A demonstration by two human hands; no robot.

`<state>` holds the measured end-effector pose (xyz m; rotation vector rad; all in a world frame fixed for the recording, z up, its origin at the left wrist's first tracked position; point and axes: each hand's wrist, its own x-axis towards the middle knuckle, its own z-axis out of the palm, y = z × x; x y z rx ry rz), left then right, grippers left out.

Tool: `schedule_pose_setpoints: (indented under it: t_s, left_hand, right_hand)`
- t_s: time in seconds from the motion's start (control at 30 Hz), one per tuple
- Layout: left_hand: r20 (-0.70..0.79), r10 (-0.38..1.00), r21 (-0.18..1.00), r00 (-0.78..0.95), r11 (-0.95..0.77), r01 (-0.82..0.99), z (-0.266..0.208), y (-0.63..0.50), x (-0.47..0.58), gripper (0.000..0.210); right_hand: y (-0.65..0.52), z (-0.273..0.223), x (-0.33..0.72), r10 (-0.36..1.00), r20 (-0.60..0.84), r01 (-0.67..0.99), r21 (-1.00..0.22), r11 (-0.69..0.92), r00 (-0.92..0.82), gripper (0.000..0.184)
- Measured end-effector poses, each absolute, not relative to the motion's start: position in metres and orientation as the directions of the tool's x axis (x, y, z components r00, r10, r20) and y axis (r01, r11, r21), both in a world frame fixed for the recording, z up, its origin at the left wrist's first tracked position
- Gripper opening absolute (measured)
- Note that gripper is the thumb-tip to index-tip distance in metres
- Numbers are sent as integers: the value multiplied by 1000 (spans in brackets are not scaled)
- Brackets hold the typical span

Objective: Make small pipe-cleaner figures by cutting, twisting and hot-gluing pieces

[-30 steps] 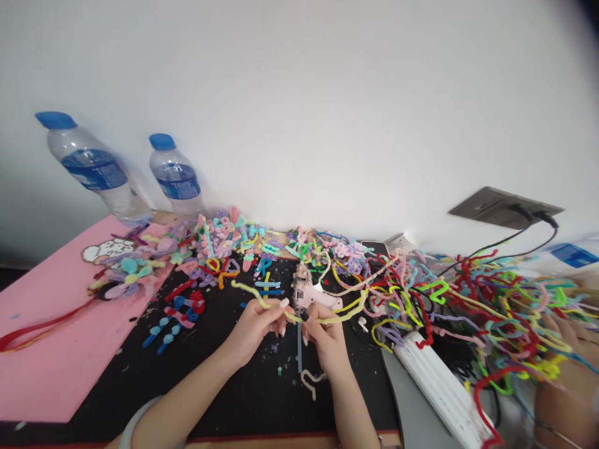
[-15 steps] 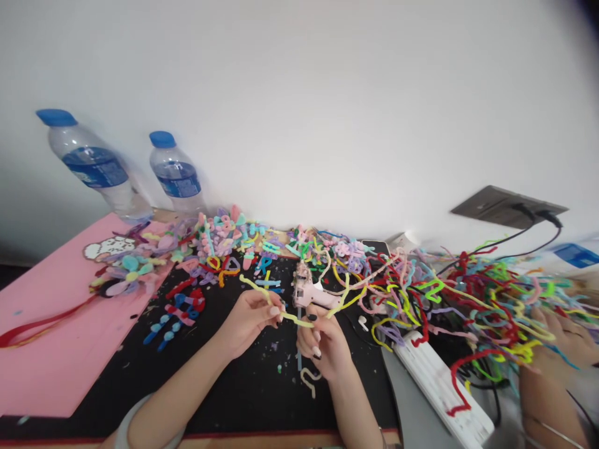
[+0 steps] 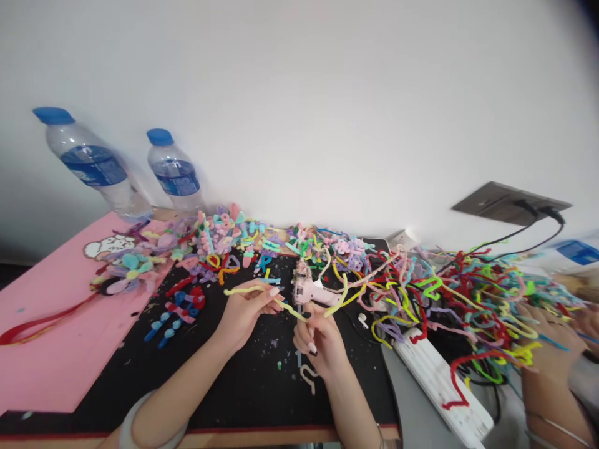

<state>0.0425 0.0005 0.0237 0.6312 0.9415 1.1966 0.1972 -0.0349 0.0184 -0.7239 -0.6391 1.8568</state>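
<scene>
Pinching one yellow stem (image 3: 291, 309), the fingers of the left hand (image 3: 244, 315) and right hand (image 3: 325, 343) hold it over the middle of the surface (image 3: 234, 393). Its loose end could catch on the one glue gun (image 3: 309, 291) just beyond, if swung carelessly; farther out, two bottles (image 3: 175, 178) stand by the far left corner and one power strip (image 3: 433, 374) lies just past the right edge.

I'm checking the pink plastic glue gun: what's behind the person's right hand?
The pink plastic glue gun and black mat show beyond the right hand; whatever it covers cannot be seen.
</scene>
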Motion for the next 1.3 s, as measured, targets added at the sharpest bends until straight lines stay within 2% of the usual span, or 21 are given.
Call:
schedule_pose_setpoints:
  t_s: [0.17,0.33,0.6,0.8,0.97,1.03,1.17,1.3]
  left_hand:
    - [-285,958,772,-2,228,-594,20,6,34,24]
    - [-310,951,744,-19,230,-627,17,8,32,30]
    - [-335,936,703,108,325,-632,14,13,28,28]
    - [-364,924,644,122,344,-683,17,16,23,19]
    - [-339,933,645,119,322,-693,16,17,20,23]
    - [-311,946,693,89,290,-659,15,17,20,22]
    - [-227,974,796,15,194,-574,16,16,21,20]
    - [-215,972,770,89,225,-596,19,13,20,21]
  right_hand:
    - [-33,20,202,923,-219,-600,-707,-374,-317,27]
    - [-31,21,205,925,-220,-589,-719,-369,-310,29]
    - [-31,23,209,927,-222,-622,-691,-369,-303,30]
    - [-29,19,217,935,-228,-676,-646,-354,-272,35]
    - [-29,19,222,944,-220,-730,-599,-328,-244,35]
    - [-29,21,220,954,-213,-731,-614,-298,-210,32]
    - [-30,22,212,986,-150,-678,-718,-158,-71,29]
    - [-31,16,208,998,-65,-571,-819,-59,-11,26]
